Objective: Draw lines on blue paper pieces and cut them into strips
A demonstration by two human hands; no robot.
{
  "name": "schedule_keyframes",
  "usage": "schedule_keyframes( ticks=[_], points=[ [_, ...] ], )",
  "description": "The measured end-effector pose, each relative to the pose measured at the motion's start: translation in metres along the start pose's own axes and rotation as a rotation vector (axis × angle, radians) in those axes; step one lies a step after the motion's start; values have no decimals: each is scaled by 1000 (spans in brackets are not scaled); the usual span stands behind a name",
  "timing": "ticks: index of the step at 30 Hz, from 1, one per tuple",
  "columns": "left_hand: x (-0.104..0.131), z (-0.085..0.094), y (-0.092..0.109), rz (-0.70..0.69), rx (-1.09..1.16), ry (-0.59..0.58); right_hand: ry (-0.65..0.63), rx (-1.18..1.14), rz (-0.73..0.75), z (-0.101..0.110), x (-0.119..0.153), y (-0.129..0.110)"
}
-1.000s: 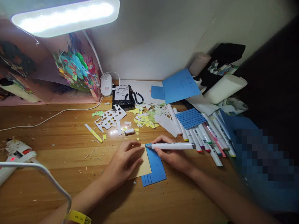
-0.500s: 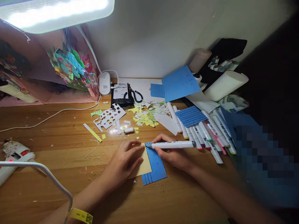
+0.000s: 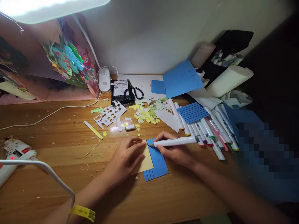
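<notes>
My left hand (image 3: 128,155) lies with its fingers spread over a pale yellow card (image 3: 146,161), pressing it down. The card overlaps the left part of a blue sheet (image 3: 160,163), which shows several dark lines at its lower edge and short marks along its top. Between thumb and fingers, my right hand (image 3: 174,149) is closed on a white marker (image 3: 177,141). The marker's tip is at the upper part of the blue sheet, close to the card's right edge. A second blue piece with dark parallel lines (image 3: 192,112) rests on the pile of markers (image 3: 218,132).
Paper scraps (image 3: 147,113), black-handled scissors (image 3: 134,93) and a punched white sheet (image 3: 109,114) lie toward the wall. A glue gun (image 3: 17,154) and white cable (image 3: 51,174) are at left. A white roll (image 3: 230,81) lies at the right back.
The camera view has shifted slightly. The marker tip has moved a little down and right along the card's edge. Both hands keep their hold.
</notes>
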State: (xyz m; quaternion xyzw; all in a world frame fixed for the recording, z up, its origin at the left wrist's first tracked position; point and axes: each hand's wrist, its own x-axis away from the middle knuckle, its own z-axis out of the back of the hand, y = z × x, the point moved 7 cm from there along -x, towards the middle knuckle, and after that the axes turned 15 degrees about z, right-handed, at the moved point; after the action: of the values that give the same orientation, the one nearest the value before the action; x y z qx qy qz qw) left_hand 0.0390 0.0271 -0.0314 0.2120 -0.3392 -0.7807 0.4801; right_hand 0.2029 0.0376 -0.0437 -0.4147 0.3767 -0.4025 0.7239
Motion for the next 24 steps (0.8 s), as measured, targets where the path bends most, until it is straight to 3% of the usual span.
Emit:
schedule_keyframes(
  ticks=[19, 24],
  points=[
    [0, -1, -1, -34, 0, -1, -59, -1, -26, -2, 0, -7],
    [0, -1, -1, -39, -1, 19, -9, -7, -20, -1, 0, -4]
  ],
)
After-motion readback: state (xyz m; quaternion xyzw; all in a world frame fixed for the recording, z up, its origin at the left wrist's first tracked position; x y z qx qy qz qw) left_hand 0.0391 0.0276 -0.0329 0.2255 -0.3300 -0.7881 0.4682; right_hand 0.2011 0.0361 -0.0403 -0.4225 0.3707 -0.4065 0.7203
